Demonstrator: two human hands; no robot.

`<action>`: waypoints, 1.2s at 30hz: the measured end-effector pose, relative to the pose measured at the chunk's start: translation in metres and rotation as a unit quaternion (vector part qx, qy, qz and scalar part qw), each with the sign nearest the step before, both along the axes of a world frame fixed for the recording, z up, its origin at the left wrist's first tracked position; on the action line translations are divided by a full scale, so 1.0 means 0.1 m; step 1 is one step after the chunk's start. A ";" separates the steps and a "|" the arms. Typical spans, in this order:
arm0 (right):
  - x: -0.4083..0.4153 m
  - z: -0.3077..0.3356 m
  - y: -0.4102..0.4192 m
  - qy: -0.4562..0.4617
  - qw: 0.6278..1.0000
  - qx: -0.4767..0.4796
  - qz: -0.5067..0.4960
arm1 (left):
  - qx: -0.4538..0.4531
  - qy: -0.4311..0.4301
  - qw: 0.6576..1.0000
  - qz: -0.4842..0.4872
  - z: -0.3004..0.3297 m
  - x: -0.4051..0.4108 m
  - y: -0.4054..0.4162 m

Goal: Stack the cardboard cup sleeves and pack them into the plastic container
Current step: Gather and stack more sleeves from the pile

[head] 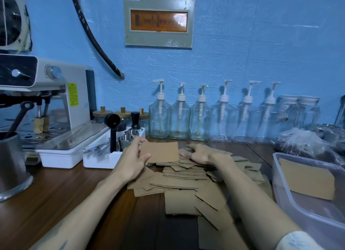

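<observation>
The left hand [134,157] is grasping one flat cardboard sleeve [160,152] above the loose pile of sleeves [183,177] on the wooden table [56,190]. The right hand [198,154] is resting with relaxed fingers on the pile; the plastic container [291,193], at right, is holding sleeves

Pump bottles [180,117] (clear), espresso machine [46,100]

A single head-worn, wide-angle view looks forward and down from the person's own eye level, close over a wooden desk [56,193]. Both forearms reach in from the bottom edge toward 12 o'clock. The blue wall [242,53] faces the camera straight on, filling the upper half. An espresso machine [56,100] sits at 10 o'clock; a plastic container [291,199] at 3 o'clock. Edges bend with lens distortion.
</observation>
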State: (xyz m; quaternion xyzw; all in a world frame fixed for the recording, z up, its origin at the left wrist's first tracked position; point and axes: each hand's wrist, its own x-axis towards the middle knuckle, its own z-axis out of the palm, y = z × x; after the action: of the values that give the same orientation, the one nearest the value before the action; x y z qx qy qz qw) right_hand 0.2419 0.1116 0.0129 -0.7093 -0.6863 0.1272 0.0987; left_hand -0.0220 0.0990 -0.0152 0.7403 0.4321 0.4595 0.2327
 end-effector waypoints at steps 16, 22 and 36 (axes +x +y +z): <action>0.08 0.11 -0.22 0.127 0.968 0.214 -0.018 | -0.025 -0.065 0.997 -0.038 0.00 0.06 0.00; 0.08 0.18 -0.48 0.185 0.944 0.271 -0.018 | -0.032 -0.067 0.996 -0.050 0.01 0.07 -0.02; -0.43 0.15 -0.64 0.539 0.797 0.256 -0.091 | -0.115 -0.197 0.966 -0.119 0.09 0.17 -0.15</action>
State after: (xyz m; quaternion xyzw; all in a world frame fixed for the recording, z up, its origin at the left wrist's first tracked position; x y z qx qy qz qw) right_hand 0.1993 0.0474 0.0284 -0.5345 -0.4620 0.2985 0.6417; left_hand -0.0046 0.0843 -0.0066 0.6496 0.3358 0.5129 0.4498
